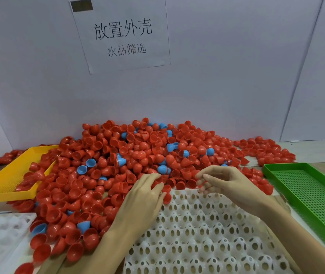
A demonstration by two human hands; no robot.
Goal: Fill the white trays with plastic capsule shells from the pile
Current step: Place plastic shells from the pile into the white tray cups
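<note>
- Honestly, barely started. The right hand has its fingertips pinched on what looks like a red shell, right at the far edge of the white tray.
- The left hand lies palm-down with curled fingers over red shells at the pile's near edge; whether it actually grips one, I can't tell.
- Every pocket I can see in that tray is empty, and so is the second white tray at lower left.
- The pile of capsule shells is huge, mostly red with a few blue, spilling into the yellow tray.
- The green tray on the right holds nothing.
- So basically all the filling is left.
</note>
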